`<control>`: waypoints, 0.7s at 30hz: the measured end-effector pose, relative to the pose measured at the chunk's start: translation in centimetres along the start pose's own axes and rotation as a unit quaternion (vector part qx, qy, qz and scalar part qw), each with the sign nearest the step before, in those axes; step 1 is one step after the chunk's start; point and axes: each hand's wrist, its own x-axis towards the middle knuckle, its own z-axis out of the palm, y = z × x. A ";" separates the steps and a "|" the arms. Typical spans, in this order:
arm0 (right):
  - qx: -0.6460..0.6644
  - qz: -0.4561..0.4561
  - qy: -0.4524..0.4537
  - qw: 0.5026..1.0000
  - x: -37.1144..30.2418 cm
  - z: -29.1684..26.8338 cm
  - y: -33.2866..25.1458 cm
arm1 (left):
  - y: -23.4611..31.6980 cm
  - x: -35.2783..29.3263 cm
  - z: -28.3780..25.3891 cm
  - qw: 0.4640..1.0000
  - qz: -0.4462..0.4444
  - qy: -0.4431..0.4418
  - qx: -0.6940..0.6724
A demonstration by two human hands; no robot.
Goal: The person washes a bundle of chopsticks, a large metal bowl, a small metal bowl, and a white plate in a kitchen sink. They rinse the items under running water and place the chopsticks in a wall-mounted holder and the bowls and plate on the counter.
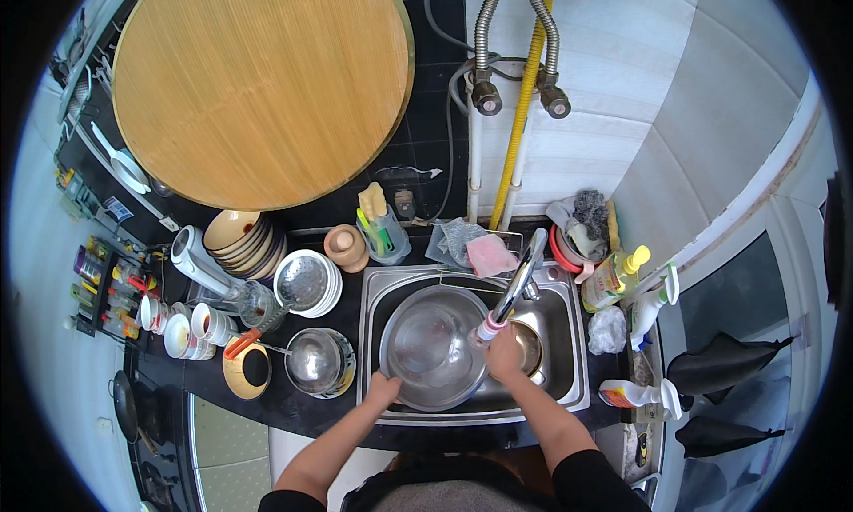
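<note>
A large round metal basin [437,396] sits over the left bowl of the steel double sink [577,370]. My left hand [384,389] is closed on its lower-left rim. At the basin's right rim, close beside the faucet's nozzle, my right hand [504,354] is also closed; its fingertips are partly hidden. The silver faucet [520,279] slants over the sink, and its pink-ringed white nozzle [487,328] ends above the basin's right side. A smaller metal bowl [530,348] lies in the right sink bowl, partly covered by my right hand.
Left of the sink stand a metal pot [315,363], stacked white plates [311,281], stacked bowls [238,236] and an orange-handled strainer [258,339]. A pink cloth [491,255] lies behind the sink. Rightward are a yellow-capped bottle [609,281] and spray bottles [653,306]. A round wooden board [267,85] rises behind.
</note>
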 end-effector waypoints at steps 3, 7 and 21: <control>-0.018 -0.099 -0.088 0.991 -2.9 1.1 -3.7 | -2.8 -1.1 1.5 0.993 0.092 0.068 -0.014; 0.351 -0.119 -0.336 0.866 -7.6 9.6 -7.1 | -4.3 -1.2 3.1 0.959 0.216 0.172 0.067; 0.004 -0.049 -0.149 0.988 -3.4 6.2 -0.7 | 0.0 -5.3 3.1 0.964 0.182 0.156 0.119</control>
